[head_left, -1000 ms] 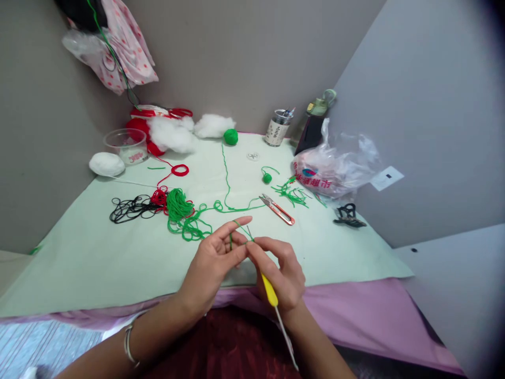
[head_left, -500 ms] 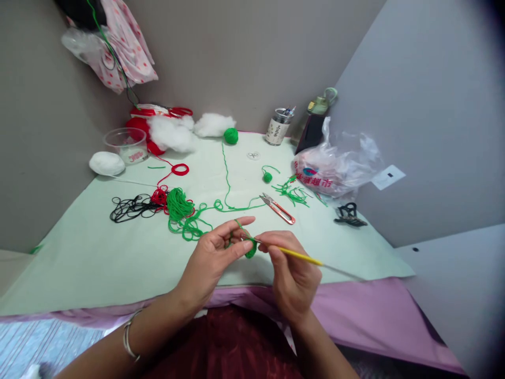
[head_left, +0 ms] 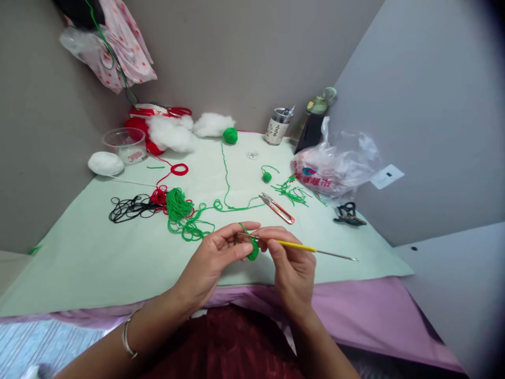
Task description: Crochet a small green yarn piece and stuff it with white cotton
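Green yarn piece (head_left: 253,251) is pinched over the tabletop (head_left: 130,263) by the left hand (head_left: 215,252), grip closed; the hook (head_left: 295,245) is clasped by the right hand (head_left: 294,263). Stitching seems underway; steady tension seems called for.

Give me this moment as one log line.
left hand: pinches green piece | right hand: holds hook | snips: on table, beyond hands

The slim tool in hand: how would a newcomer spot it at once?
Find the pale green table cover, then the right hand at its near edge. The slim tool pinched there has silvery ends; its yellow middle sets it apart from the orange snips lying beyond.
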The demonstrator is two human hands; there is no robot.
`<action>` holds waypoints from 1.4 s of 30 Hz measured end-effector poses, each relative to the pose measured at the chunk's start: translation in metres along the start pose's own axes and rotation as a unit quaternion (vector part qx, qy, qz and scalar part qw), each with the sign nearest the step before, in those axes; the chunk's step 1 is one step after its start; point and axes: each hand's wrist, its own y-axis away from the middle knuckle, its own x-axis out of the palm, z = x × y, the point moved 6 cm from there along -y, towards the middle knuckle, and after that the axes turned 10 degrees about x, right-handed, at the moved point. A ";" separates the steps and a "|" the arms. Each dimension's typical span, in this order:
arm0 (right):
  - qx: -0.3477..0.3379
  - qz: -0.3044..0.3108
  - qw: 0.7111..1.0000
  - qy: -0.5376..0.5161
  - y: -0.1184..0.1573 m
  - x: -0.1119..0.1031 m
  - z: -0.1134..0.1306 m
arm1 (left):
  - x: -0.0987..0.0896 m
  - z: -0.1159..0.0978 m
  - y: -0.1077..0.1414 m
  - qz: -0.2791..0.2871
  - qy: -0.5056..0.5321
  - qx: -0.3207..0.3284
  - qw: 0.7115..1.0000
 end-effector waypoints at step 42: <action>-0.135 -0.029 0.983 0.123 0.019 -0.003 0.013 | -0.007 -0.002 0.000 -0.010 0.000 -0.057 0.998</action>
